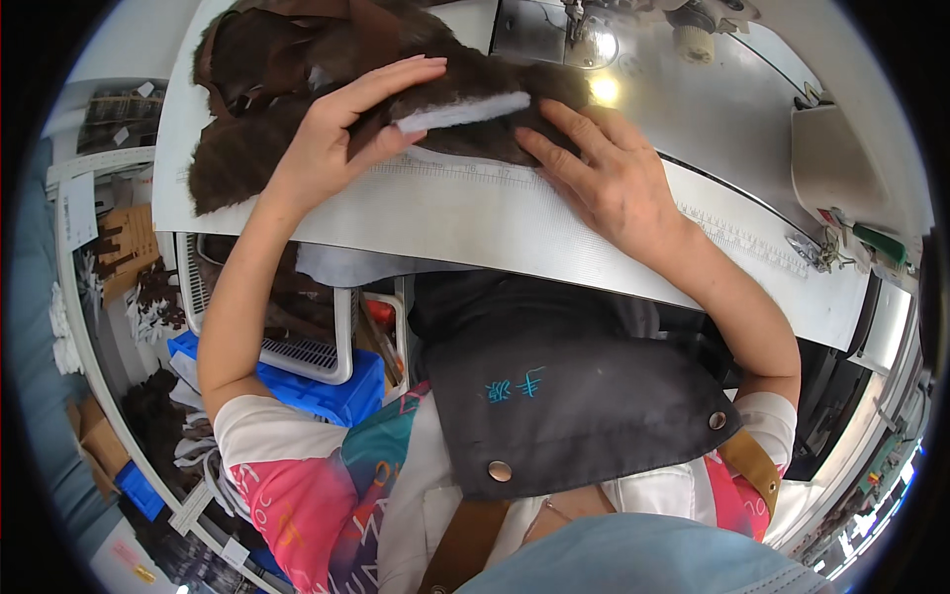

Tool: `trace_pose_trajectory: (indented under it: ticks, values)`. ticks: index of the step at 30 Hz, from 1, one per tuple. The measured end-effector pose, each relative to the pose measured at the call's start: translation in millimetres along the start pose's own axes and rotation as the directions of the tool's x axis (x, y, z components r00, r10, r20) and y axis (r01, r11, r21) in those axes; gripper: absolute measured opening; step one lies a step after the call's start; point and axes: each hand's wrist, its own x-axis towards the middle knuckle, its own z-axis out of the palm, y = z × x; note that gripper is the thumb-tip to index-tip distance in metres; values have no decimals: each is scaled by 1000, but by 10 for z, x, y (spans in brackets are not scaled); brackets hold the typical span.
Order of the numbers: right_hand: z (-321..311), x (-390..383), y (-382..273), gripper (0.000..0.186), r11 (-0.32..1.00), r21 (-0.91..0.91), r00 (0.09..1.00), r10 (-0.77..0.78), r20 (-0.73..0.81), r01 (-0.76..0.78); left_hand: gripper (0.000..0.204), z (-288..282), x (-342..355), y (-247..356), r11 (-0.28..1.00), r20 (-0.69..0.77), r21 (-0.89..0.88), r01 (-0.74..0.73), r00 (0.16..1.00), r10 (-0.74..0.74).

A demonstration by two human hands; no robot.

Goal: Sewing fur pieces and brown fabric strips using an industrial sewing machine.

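Note:
A piece of dark brown fur fabric [297, 69] lies on the white sewing table [475, 223], with a strip of white backing [463, 112] turned up along one edge. My left hand [346, 134] lies on the fur, thumb and fingers pinching the folded edge beside the white strip. My right hand [604, 168] rests flat on the table with its fingertips pressing the fur's right end. The sewing machine's needle area [584, 30] stands just beyond the fur, lit by a bright lamp.
A printed ruler [732, 238] runs along the table near its front edge. Small scissors [816, 252] and a beige box [836, 158] sit at the right. Below the table on the left are a white basket [317, 351], a blue crate [336, 391] and shelves with scraps.

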Motion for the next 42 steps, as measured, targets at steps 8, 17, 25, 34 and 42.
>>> trace_pose_trajectory:
  ticks: [8,17,25,34,42]
  values:
    - [-68,15,8,35,971,225,996,84,-23,-77,51,-135,-58,130,998,-33,29,63,997,-62]
    - [-88,1,57,30,961,248,992,130,-7,-124,36,-119,272,492,998,-110,58,-23,993,30]
    - [-368,4,303,22,-104,838,682,531,503,-536,42,487,855,416,695,-57,629,-349,870,489]
    - [-140,-88,262,14,110,898,692,679,244,-425,29,513,913,419,883,-3,-445,151,985,-170]
    - [-165,-51,236,12,94,945,730,660,175,-312,22,434,869,474,839,92,-486,245,969,-229]
